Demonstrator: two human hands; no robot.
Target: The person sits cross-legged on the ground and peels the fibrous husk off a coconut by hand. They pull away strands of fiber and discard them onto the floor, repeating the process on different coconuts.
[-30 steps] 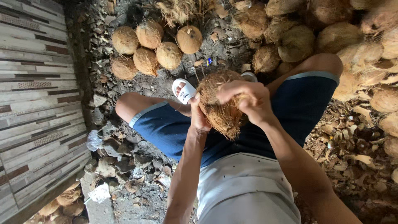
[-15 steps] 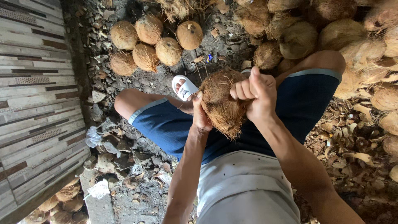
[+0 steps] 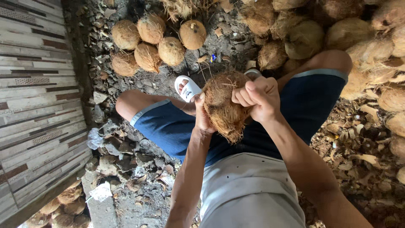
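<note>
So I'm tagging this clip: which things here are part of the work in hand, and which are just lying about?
In use: the husky coconut, gripped by the left hand and the right hand.

Lying about: the six coconuts on the ground, the big coconut pile, husk scraps, stones, the white sandal, the tiled wall.

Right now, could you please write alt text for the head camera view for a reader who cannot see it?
A seated person grips a fibrous brown coconut over their lap, left hand beneath it, right hand clenched on top. Husked coconuts and husk scraps lie on the ground around them.
</note>
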